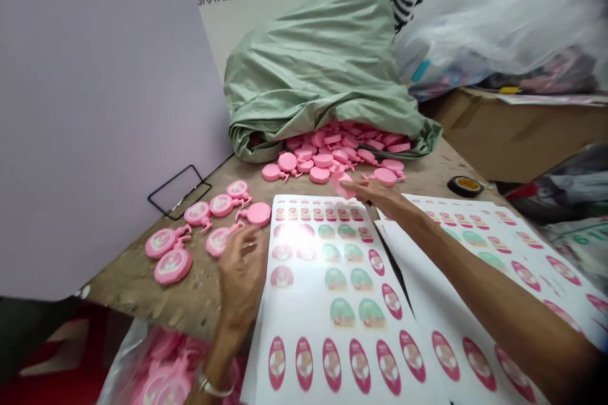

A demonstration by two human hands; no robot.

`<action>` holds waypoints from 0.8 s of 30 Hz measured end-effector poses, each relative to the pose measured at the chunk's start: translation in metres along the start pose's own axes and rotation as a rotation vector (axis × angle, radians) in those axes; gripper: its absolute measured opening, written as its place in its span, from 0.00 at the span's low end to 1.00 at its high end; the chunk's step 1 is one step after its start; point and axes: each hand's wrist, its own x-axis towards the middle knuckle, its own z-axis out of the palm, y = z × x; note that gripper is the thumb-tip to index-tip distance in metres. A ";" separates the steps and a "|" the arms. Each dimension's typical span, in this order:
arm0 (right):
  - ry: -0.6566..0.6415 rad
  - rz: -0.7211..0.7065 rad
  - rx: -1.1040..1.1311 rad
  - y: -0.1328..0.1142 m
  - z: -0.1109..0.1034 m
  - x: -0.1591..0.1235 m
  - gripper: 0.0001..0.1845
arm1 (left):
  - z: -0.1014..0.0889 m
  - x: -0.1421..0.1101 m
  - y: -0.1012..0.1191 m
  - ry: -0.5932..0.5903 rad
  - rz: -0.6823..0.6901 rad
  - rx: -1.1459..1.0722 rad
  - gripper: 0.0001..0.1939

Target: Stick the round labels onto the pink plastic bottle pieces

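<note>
My right hand (373, 195) reaches over the top of a sticker sheet (304, 304) and grips a pink round plastic piece (342, 183) in front of the heap. My left hand (243, 266) is by the sheet's left edge, with loosely bent fingers and nothing visible in them. Close to its fingertips lie a stickered pink piece (218, 240) and a plain-faced one (259, 214). Several more stickered pieces (173, 266) are grouped at the left. Oval and dome-shaped stickers cover much of the sheet, and blank white patches show among them.
A green sack (318, 63) spills a heap of pink pieces (323, 160) at the back. More sticker sheets (475, 247) lie right, below a black tape roll (465, 186). A wire frame (179, 192) stands left. A plastic bag of pink pieces (161, 370) is below the table edge.
</note>
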 end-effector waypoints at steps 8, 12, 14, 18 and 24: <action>-0.301 0.049 0.460 -0.067 0.079 -0.139 0.28 | 0.041 -0.037 0.037 -0.316 0.043 -0.147 0.34; -0.256 -0.076 0.310 -0.074 0.080 -0.145 0.25 | 0.015 -0.027 0.031 -0.127 -0.205 -0.334 0.18; -0.153 -0.130 0.182 -0.069 0.082 -0.140 0.19 | 0.004 -0.017 0.021 -0.079 -0.385 -0.532 0.17; 0.001 -0.288 -0.163 -0.057 0.102 -0.134 0.08 | 0.001 0.003 0.001 -0.131 -0.546 -0.817 0.20; 0.126 -0.475 -0.436 -0.043 0.128 -0.137 0.07 | 0.031 0.017 -0.016 -0.321 -0.600 -0.931 0.22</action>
